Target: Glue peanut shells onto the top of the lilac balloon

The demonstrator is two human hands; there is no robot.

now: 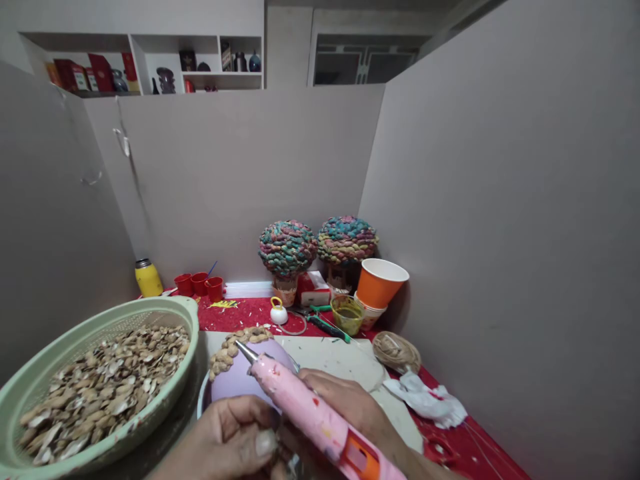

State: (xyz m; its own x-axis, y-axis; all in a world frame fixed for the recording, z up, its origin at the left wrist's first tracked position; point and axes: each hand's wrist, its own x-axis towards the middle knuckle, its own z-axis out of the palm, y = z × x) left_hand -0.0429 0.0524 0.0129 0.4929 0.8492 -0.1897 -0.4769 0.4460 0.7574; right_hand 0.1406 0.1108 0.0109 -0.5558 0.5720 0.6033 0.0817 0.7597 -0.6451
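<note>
My right hand [353, 403] grips a pink glue gun [305, 400], whose metal nozzle points up and left over a lavender ball [240, 380]. Peanut shells [233, 350] cover the ball's upper left edge in a band. The ball rests in a bowl, of which only a bit of rim [201, 393] shows. Just in front of the ball, my left hand [235, 433] is closed, thumb and fingers pinched together below the glue gun. What lies between those fingers is too dark and partly hidden to make out.
At left stands a green colander [187, 360] of peanut shells. Behind are a yellow bottle [148, 279], red cups [199, 284], two shell-covered trees [288, 248], pliers [327, 327] and orange paper cups [380, 283]. Twine [397, 352] and a crumpled tissue [425, 399] lie right. Grey partitions [240, 167] enclose the table.
</note>
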